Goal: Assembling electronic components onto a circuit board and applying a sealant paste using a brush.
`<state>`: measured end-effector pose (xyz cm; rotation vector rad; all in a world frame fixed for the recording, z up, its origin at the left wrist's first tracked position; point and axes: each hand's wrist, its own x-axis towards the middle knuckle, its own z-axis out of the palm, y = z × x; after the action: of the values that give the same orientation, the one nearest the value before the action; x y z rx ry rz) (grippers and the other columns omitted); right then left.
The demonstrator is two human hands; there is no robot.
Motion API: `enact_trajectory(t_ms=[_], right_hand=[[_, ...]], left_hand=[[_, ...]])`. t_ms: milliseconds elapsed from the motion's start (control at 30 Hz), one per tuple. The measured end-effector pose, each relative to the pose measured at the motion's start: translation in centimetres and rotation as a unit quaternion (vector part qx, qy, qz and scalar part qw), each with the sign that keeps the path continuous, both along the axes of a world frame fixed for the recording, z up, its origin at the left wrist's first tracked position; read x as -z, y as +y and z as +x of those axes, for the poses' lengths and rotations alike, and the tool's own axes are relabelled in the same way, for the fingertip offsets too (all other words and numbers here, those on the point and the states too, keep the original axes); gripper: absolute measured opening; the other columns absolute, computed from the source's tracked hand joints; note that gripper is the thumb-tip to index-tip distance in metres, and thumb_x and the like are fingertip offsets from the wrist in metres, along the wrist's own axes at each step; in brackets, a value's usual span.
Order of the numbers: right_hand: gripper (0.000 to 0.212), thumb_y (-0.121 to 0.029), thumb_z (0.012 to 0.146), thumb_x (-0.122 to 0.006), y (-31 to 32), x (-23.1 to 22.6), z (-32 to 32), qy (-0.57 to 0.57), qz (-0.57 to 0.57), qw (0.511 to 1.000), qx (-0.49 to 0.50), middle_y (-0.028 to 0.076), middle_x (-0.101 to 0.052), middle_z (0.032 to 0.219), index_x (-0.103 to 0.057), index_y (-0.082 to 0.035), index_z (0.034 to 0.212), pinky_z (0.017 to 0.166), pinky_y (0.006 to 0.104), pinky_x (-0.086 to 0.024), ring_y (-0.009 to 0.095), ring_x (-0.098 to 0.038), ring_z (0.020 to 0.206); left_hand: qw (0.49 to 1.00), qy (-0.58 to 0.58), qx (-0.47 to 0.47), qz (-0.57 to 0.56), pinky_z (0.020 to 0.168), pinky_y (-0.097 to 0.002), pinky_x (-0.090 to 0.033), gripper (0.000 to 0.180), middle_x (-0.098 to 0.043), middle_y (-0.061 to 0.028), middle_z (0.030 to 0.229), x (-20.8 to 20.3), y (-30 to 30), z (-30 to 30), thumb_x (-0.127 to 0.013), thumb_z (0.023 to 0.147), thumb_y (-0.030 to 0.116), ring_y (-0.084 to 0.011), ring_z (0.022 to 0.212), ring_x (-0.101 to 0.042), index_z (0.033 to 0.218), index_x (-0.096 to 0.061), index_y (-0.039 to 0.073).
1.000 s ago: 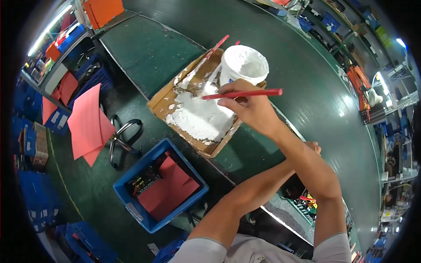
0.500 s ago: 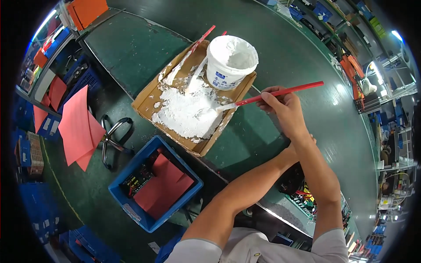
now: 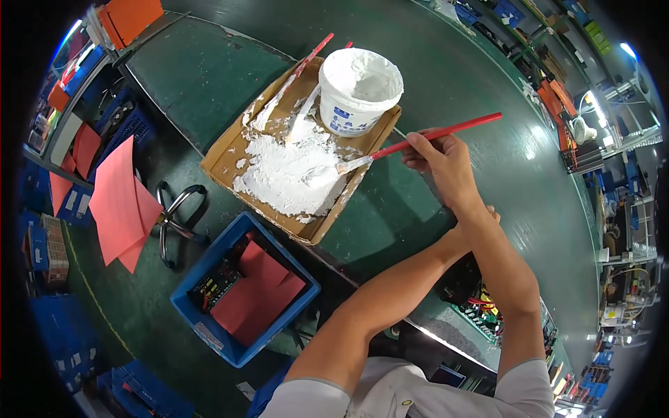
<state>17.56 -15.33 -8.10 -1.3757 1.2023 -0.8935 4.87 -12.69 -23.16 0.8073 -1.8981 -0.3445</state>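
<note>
My right hand (image 3: 442, 160) grips a red-handled paintbrush (image 3: 446, 131) between thumb and fingers. Its white-coated bristle end rests at the right edge of a spread of thick white paste (image 3: 286, 174). That paste lies in a shallow cardboard tray (image 3: 216, 161) on the green table. At the tray's far right stands a white bucket (image 3: 359, 111) with paste inside and on its rim. Another red-handled brush (image 3: 306, 66), smeared white, leans over the tray's far edge. My left hand (image 3: 492, 213) is mostly hidden behind my right forearm, so its fingers cannot be made out.
A blue bin (image 3: 185, 299) with red sheets and circuit boards stands at the near left. Beyond it are a chair base (image 3: 167, 217) and large red sheets (image 3: 118, 202). Near my right forearm lies a circuit board with wires (image 3: 484, 313). Shelves line the right side.
The brush handle slopes up more steeply to the right, and its bristle end has shifted slightly over the paste. The whole view has moved a little.
</note>
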Motion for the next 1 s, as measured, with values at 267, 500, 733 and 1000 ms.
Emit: enact_trajectory(t_ms=[267,500,733,1000], right_hand=[[0.027,-0.021,0.094,-0.069,0.1,0.0,0.4,-0.009,-0.019,1.0,0.002,0.01,-0.07,0.087,-0.066,0.005,0.102,0.07,0.0262,-0.057,0.015,-0.067,0.075],[0.028,-0.021,0.094,-0.069,-0.1,0.0,0.4,-0.006,-0.016,1.0,0.006,0.01,-0.07,0.087,-0.066,0.005,0.103,0.07,0.0266,-0.057,0.015,-0.067,0.075],[0.024,-0.015,0.094,-0.067,0.2,-0.3,0.4,0.008,-0.054,0.999,-0.006,0.011,-0.07,0.09,-0.065,0.006,0.104,0.071,0.0266,-0.057,0.015,-0.068,0.077],[0.02,-0.006,0.094,-0.064,1.6,-0.3,-0.5,0.007,-0.089,0.993,-0.079,0.013,-0.069,0.104,-0.062,0.006,0.109,0.086,0.0282,-0.056,0.017,-0.067,0.093]], left_hand=[[0.999,-0.035,0.029,0.008,0.068,-0.0426,-0.053,0.026,-0.065,-0.0193,0.087,-0.5,0.0,0.4,-0.067,0.081,0.027,-0.0324,0.079,-0.067,0.085,-0.064,0.001],[0.998,0.015,0.044,0.043,0.067,-0.0422,-0.053,0.027,-0.065,-0.0199,0.087,-1.5,0.2,1.3,-0.069,0.079,0.026,-0.0323,0.078,-0.067,0.085,-0.064,0.0],[0.999,-0.032,0.011,0.016,0.065,-0.0418,-0.053,0.026,-0.065,-0.0201,0.086,-1.1,0.3,0.6,-0.069,0.078,0.025,-0.0321,0.075,-0.068,0.083,-0.065,0.0],[0.999,0.037,0.023,0.024,0.061,-0.0411,-0.053,0.026,-0.065,-0.0196,0.084,-0.5,0.2,0.4,-0.069,0.081,0.026,-0.0321,0.073,-0.068,0.086,-0.066,0.001]])
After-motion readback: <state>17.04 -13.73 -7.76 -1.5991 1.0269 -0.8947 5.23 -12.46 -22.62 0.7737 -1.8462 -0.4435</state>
